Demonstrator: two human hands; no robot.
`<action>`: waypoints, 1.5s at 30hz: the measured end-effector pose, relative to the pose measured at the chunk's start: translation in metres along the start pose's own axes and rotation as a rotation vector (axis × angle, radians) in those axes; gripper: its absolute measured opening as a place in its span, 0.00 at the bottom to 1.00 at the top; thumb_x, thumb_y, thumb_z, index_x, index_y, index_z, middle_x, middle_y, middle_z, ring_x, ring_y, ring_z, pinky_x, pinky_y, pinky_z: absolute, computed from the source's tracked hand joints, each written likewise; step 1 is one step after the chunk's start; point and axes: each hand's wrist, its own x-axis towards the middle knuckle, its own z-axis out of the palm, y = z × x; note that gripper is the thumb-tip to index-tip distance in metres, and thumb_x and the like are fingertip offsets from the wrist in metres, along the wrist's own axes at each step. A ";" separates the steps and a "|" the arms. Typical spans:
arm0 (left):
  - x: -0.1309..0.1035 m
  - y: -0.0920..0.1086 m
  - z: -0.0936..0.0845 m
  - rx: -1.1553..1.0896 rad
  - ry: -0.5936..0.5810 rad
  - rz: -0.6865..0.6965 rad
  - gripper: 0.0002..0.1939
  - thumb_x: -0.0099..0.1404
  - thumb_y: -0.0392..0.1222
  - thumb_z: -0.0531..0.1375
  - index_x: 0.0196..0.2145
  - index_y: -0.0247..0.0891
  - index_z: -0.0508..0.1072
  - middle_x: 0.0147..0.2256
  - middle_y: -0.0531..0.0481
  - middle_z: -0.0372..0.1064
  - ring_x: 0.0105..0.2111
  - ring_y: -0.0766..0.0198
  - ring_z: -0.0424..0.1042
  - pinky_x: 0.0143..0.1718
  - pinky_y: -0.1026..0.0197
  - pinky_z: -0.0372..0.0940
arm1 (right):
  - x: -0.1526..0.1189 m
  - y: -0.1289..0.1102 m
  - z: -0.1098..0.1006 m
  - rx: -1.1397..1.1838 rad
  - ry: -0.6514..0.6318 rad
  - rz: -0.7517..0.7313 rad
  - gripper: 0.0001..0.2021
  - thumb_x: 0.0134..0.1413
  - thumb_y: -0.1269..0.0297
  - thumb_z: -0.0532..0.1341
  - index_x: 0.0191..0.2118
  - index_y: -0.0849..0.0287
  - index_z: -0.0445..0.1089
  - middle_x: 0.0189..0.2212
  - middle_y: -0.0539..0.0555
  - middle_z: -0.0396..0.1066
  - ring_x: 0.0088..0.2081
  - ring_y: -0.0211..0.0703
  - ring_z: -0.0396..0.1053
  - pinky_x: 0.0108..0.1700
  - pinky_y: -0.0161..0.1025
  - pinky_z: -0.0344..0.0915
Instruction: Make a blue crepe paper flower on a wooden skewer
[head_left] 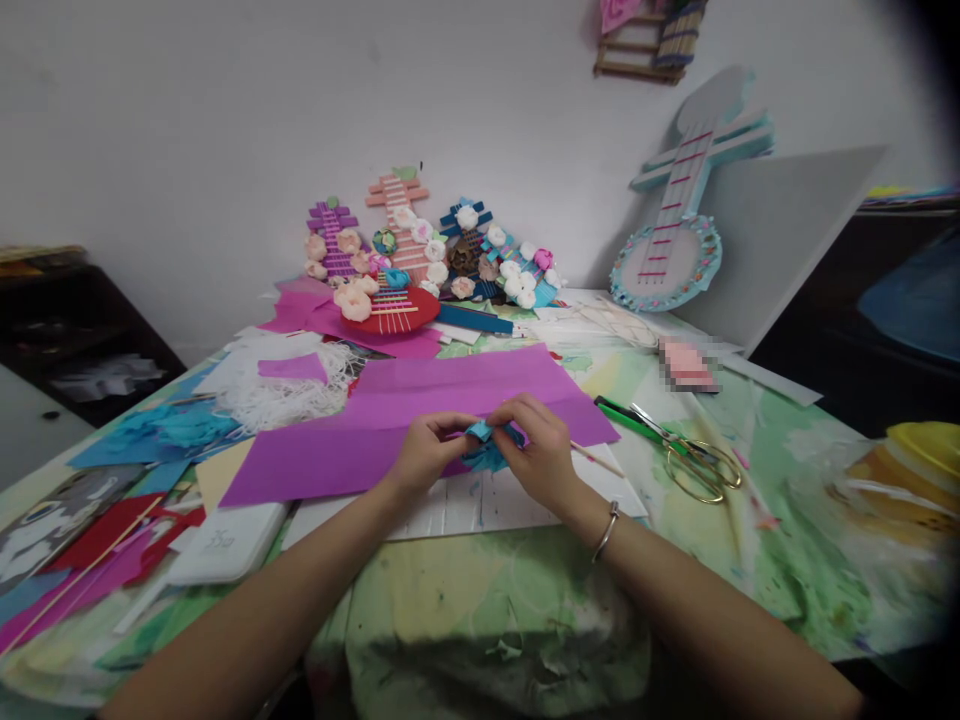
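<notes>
A small blue crepe-paper piece (486,455) is held between both hands over the middle of the table. My left hand (431,450) pinches it from the left with thumb and forefinger. From the right, my right hand (534,445) grips its upper edge, fingers curled and pressed together. Beneath the hands lie purple paper sheets (300,465) and a white sheet (450,510). Gold-handled scissors (701,470) rest to the right, beside a green cutter (626,415).
Decorated paper instruments (397,240) stand against the wall, with a larger pale one (675,230) at the right. A white box (229,545), blue crepe paper (161,435) and shredded paper (289,400) lie left. A yellow-lidded container (926,460) stands far right.
</notes>
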 end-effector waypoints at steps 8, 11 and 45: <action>0.000 0.006 0.002 0.115 0.070 0.042 0.07 0.47 0.40 0.64 0.25 0.34 0.77 0.22 0.51 0.73 0.23 0.66 0.69 0.25 0.65 0.64 | -0.001 0.003 0.001 -0.034 0.026 -0.073 0.09 0.55 0.75 0.52 0.31 0.57 0.67 0.30 0.53 0.65 0.34 0.39 0.65 0.36 0.36 0.63; -0.003 0.006 0.003 0.195 0.089 0.080 0.07 0.50 0.39 0.62 0.28 0.34 0.77 0.24 0.51 0.73 0.23 0.65 0.70 0.25 0.65 0.64 | -0.003 0.003 0.003 -0.043 0.026 -0.131 0.09 0.55 0.75 0.52 0.31 0.58 0.66 0.30 0.53 0.64 0.34 0.39 0.64 0.35 0.37 0.63; 0.001 -0.004 0.000 0.152 0.006 0.017 0.07 0.51 0.39 0.61 0.28 0.33 0.72 0.24 0.53 0.65 0.26 0.67 0.64 0.29 0.65 0.59 | 0.001 0.011 0.007 0.292 -0.177 0.335 0.15 0.43 0.77 0.54 0.39 0.58 0.68 0.38 0.52 0.68 0.41 0.43 0.65 0.41 0.40 0.63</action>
